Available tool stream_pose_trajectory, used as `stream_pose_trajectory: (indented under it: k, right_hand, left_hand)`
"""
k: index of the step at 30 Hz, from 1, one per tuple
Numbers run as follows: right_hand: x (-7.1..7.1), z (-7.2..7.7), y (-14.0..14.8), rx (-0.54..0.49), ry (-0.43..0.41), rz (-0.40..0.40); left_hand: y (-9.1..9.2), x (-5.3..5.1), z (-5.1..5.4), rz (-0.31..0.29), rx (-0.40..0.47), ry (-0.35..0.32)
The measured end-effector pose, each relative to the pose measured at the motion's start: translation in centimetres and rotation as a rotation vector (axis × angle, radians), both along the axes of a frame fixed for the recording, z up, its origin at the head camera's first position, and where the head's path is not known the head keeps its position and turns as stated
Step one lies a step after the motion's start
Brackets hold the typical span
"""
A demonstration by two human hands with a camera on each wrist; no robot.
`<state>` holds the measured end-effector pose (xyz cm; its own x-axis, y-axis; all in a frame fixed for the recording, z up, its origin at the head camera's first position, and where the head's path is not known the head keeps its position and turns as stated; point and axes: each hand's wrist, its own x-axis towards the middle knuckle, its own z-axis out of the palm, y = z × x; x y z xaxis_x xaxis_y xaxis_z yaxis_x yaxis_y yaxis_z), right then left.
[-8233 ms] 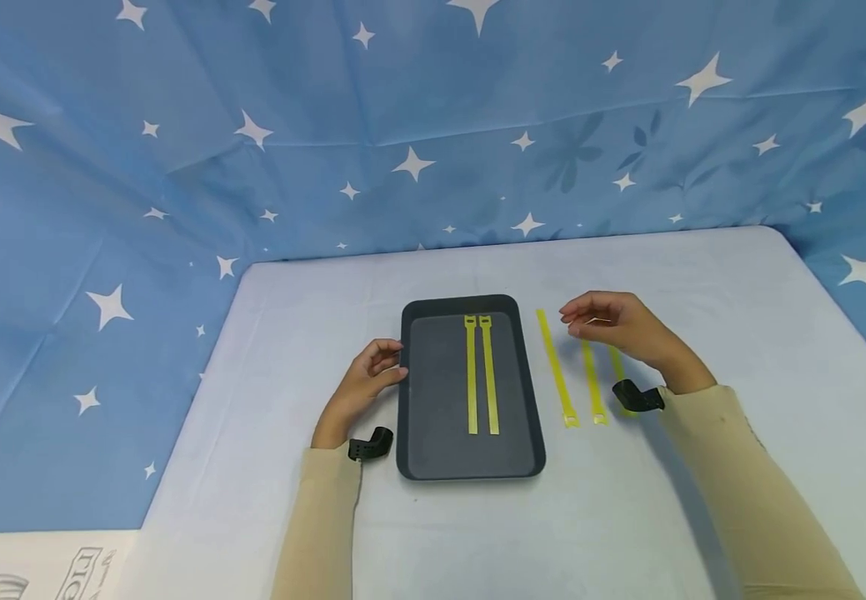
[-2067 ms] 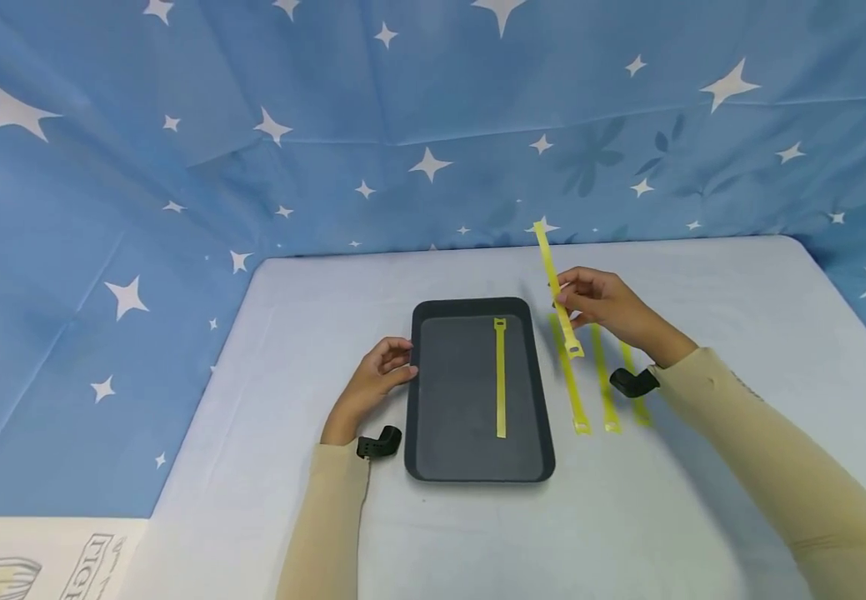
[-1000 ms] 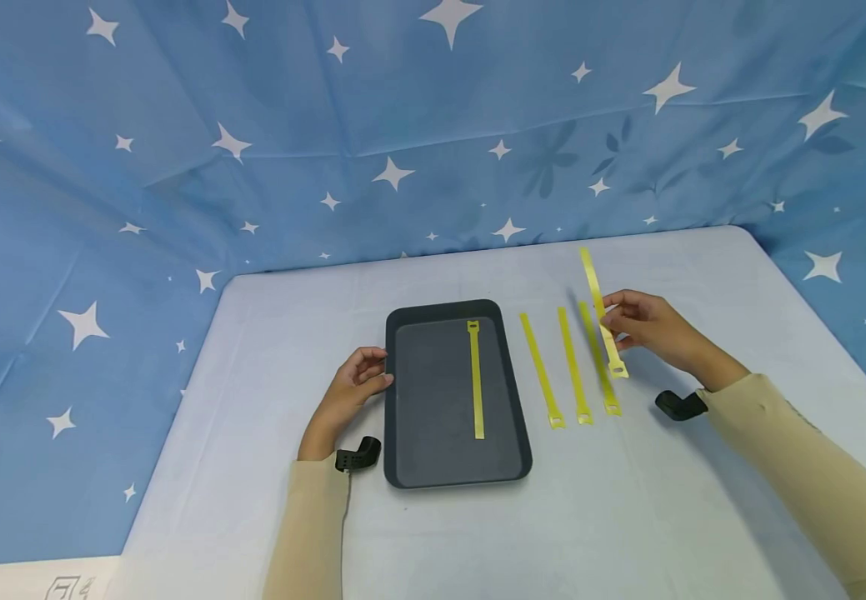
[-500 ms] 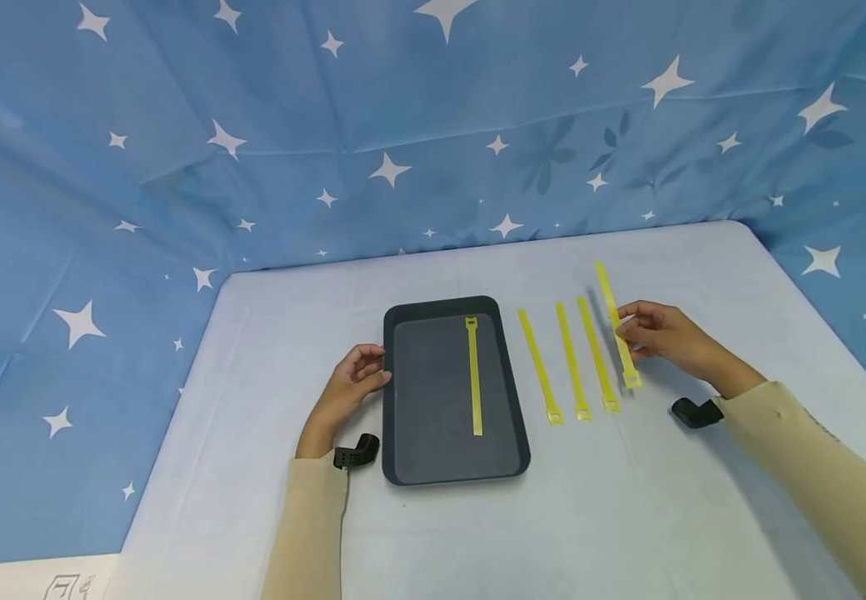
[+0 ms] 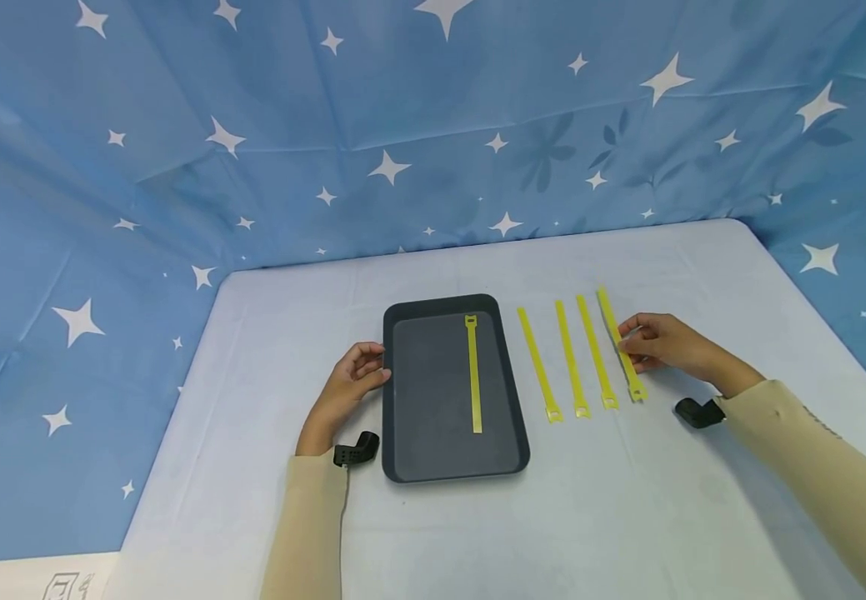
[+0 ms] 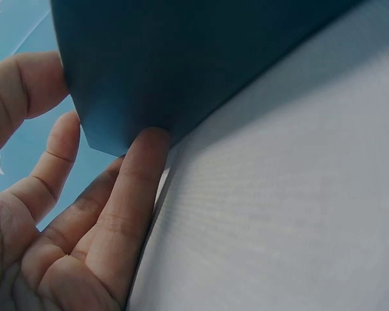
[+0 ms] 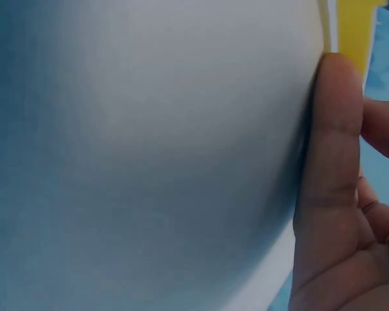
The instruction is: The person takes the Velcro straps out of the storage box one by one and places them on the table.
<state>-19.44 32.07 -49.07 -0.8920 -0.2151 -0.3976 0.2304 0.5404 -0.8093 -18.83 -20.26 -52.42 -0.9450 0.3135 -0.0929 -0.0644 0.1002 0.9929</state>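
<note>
My left hand [image 5: 350, 383] holds the left rim of a dark grey tray [image 5: 461, 472]. In the left wrist view its fingers [image 6: 139, 175] rest against the outer wall. One yellow cable strap [image 5: 475, 383], with a slotted head at the far end, lies inside the tray. To the right, my right hand [image 5: 665, 346] pinches another yellow cable strap [image 5: 608, 312] at mid-length, low over the table or touching it. Between it and the tray lie three similar straps in a row, the nearest to the tray being a slanted strap [image 5: 536, 364], heads toward me.
A white cloth [image 5: 590, 517] covers the table. Behind and to the left hangs a blue curtain [image 5: 290, 100] with white stars. Printed pale material [image 5: 27, 575] shows at the lower left corner. Each wrist carries a small black camera mount [image 5: 357, 450].
Earlier two straps lay in the tray; now one does. My right hand carried the other rightward over the row and lowered it at the right end. My left hand stays at the tray.
</note>
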Motion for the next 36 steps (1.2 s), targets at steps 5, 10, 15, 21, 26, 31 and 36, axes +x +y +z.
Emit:
stream_pose_trajectory:
  k: [5,10,15,21,26,31,36]
  right_hand:
    - [0.1,0.7,-0.6,0.211,0.088,0.049]
    - [0.2,1.0,-0.7,0.286,0.119,0.069]
    - [0.1,1.5,-0.5,0.286,0.169,0.088]
    - [-0.3,2.0,-1.1,0.199,0.306,0.126]
    - [-0.8,2.4,-2.2,0.152,0.496,0.153]
    - [-1.7,3.1,-3.4,0.086,0.585,0.182]
    - [-2.6,4.0,-5.1,0.001,0.548,0.235]
  left_hand:
    - [0.0,-0.2,0.0,0.0,-0.011,-0.015]
    - [0.0,-0.2,-0.1,-0.001,-0.015,-0.017]
    - [-0.1,-0.2,-0.3,-0.002,-0.025,-0.012]
    - [-0.2,0.0,-0.3,-0.013,-0.013,-0.01]
    - [-0.1,0.1,-0.2,-0.023,0.01,0.005]
    - [-0.1,0.0,-0.1,-0.022,0.02,0.008]
    - [-0.1,-0.1,-0.1,-0.017,0.018,0.006]
